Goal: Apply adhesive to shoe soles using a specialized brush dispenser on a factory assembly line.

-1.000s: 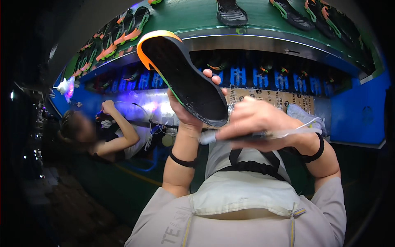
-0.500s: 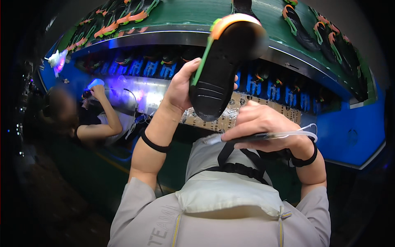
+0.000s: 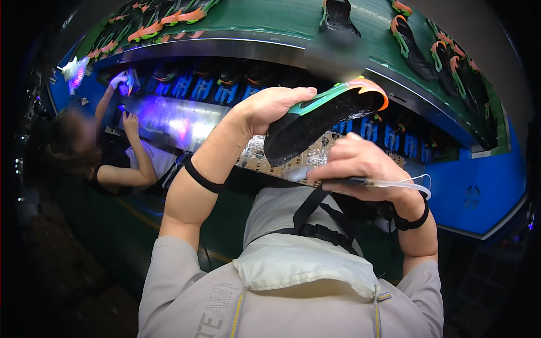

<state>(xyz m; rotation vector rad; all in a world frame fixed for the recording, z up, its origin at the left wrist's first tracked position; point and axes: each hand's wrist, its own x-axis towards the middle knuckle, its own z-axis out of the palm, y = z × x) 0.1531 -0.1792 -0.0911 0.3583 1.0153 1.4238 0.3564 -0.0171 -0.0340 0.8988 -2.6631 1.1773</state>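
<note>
- A narrow gap is left mid-frame between the shoe sole (image 3: 324, 125) and the tool's (image 3: 350, 181) blurred pale tip; above, the way is crossed by a curved metal edge (image 3: 242, 50).
- The sole's long axis is slanted, orange end to the upper right, rounded black end lower left.
- Its green-sided, dark body is clamped by the left hand (image 3: 264, 111).
- The black-handled, clear-tubed tool is gripped by the right hand (image 3: 363, 164).

The left forearm (image 3: 211, 147) slants up to the left hand (image 3: 267, 110), thumb stretched rightward, fingers mostly hidden. The right hand (image 3: 363, 168) sits lower, curled in a grip, wrist (image 3: 407, 196) turned inward.
</note>
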